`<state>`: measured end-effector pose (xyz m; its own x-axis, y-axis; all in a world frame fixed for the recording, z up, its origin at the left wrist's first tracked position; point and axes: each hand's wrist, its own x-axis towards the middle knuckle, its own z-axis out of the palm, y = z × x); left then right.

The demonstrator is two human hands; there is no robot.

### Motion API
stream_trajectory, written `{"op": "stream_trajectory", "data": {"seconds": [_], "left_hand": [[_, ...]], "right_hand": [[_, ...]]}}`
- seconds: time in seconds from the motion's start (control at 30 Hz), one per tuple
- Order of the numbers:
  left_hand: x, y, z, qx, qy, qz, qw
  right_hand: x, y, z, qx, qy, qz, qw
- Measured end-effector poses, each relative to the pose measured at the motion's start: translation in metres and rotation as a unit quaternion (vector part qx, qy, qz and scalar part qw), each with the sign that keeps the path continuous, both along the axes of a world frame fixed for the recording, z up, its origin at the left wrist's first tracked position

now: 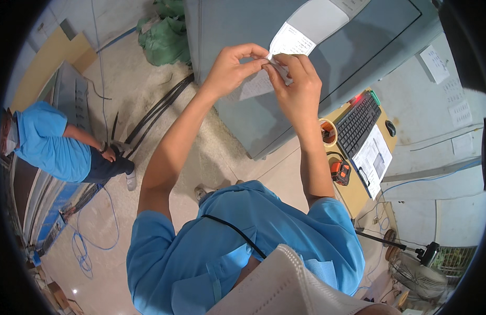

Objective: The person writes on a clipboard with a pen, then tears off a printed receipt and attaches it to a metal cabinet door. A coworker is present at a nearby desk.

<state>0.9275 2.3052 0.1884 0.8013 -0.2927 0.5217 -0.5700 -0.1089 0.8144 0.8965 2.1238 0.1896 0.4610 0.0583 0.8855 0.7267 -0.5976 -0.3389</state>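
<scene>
Both my hands are raised in front of a grey metal cabinet (237, 31), pinching a white paper strip with printed text. My left hand (230, 69) closes thumb and forefinger on the strip's near edge. My right hand (299, 86) grips right beside it, thumb against forefinger, and the fingertips of both hands almost meet. From there the paper strip (317, 22) curves away to the upper right and lies over the cabinet's surface. Below my fingers a further printed portion hangs down, partly hidden by my right hand.
At right, a wooden desk (343, 195) carries a black keyboard (359, 123), a clipboard (373, 157), a mouse (390, 128), a tape roll (328, 132) and an orange-black battery (340, 172). A fan (419, 275) stands lower right. Thick black cables (156, 111) cross the floor. A person (54, 142) bends at left.
</scene>
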Motion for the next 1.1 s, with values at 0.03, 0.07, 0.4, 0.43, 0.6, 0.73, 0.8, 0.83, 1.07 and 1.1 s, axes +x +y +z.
{"op": "stream_trajectory", "data": {"seconds": [0.03,0.07,0.4,0.43,0.6,0.73,0.8,0.83,1.07,1.1], "left_hand": [[0.0,0.001,0.001,0.005,0.01,-0.001,1.0],[0.001,0.0,0.001,0.015,0.036,0.018,0.999],[-0.044,-0.009,0.01,0.004,-0.1,-0.047,0.994],[-0.043,-0.012,0.011,0.015,-0.078,-0.016,0.997],[-0.023,-0.025,-0.005,-0.004,-0.033,0.025,0.999],[0.008,-0.047,-0.024,-0.011,-0.018,0.109,0.994],[0.019,-0.069,-0.027,0.034,-0.048,0.132,0.989],[0.023,-0.081,-0.029,0.035,-0.008,0.111,0.993],[0.004,-0.031,-0.058,-0.107,-0.063,0.131,0.984],[-0.011,0.004,-0.073,-0.145,0.022,0.175,0.974]], "right_hand": [[0.001,-0.003,-0.001,-0.015,0.003,0.006,1.0],[0.001,-0.006,0.0,-0.031,0.002,0.012,0.999],[-0.05,-0.026,0.037,-0.179,-0.015,-0.006,0.984],[-0.044,-0.029,0.039,-0.165,0.011,0.007,0.986],[-0.019,-0.071,0.031,-0.031,0.072,0.056,0.995],[-0.023,-0.131,0.053,0.315,0.015,0.017,0.949],[-0.035,-0.147,0.067,0.32,-0.06,0.11,0.939],[-0.041,-0.147,0.074,0.329,-0.102,0.212,0.915],[-0.042,0.003,0.032,0.054,-0.07,-0.003,0.996],[-0.036,0.033,0.016,0.021,-0.01,0.045,0.999]]}}
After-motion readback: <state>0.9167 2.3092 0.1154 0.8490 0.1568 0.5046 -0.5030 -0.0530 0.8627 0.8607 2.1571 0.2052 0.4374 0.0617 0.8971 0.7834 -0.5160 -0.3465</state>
